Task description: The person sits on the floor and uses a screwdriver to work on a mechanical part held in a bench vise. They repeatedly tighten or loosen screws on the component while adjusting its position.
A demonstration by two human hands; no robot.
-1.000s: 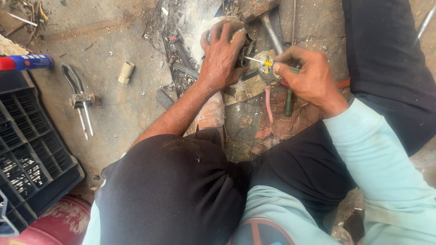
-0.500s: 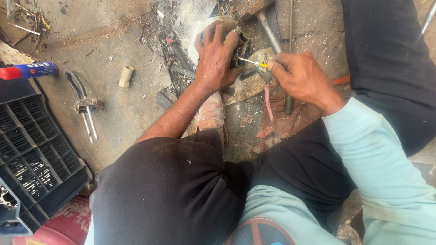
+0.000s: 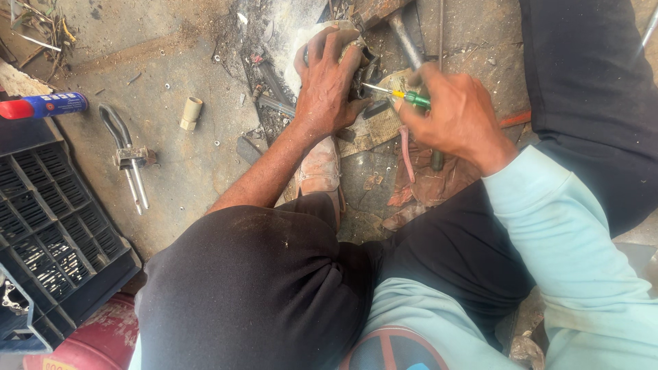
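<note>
My left hand [image 3: 329, 82] presses down on a dirty metal part [image 3: 356, 58] wrapped partly in pale cloth, on the concrete floor between my knees. My right hand [image 3: 456, 116] grips a small screwdriver with a green and yellow handle [image 3: 408, 97]. Its thin shaft points left, and the tip meets the metal part just beside my left fingers. The part itself is mostly hidden under my left hand.
A hammer [image 3: 404, 34] lies just beyond the hands. Pliers [image 3: 127, 154], a beige plastic fitting [image 3: 190, 113] and a blue and red spray can [image 3: 44, 106] lie on the floor at left. A black plastic crate [image 3: 48, 240] stands at lower left. My worn shoe [image 3: 321, 168] is under the left forearm.
The view has shifted slightly. My right hand has drawn a little to the right along the screwdriver, while my left hand keeps its hold on the metal part.
</note>
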